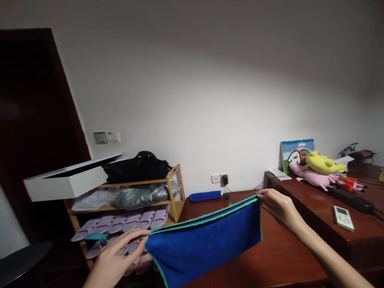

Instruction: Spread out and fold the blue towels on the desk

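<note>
A blue cloth (207, 244) with bright green edging hangs stretched between my two hands above a reddish-brown wooden table. It looks folded over, with edges lying together along the top. My left hand (118, 254) pinches its upper left corner between thumb and fingers. At the upper right corner, higher up, my right hand (279, 206) grips the cloth the same way. Behind it, against the wall, lies a rolled or folded blue cloth (205, 196) on the table (288, 248).
Left stands a wooden rack (175, 208) with lilac slippers (124, 222), plastic-wrapped items, a black bag (138, 170) and a white box (63, 186). On the raised right surface are plush toys (324, 162), a picture (300, 152), a white remote (343, 218) and a power strip (352, 200).
</note>
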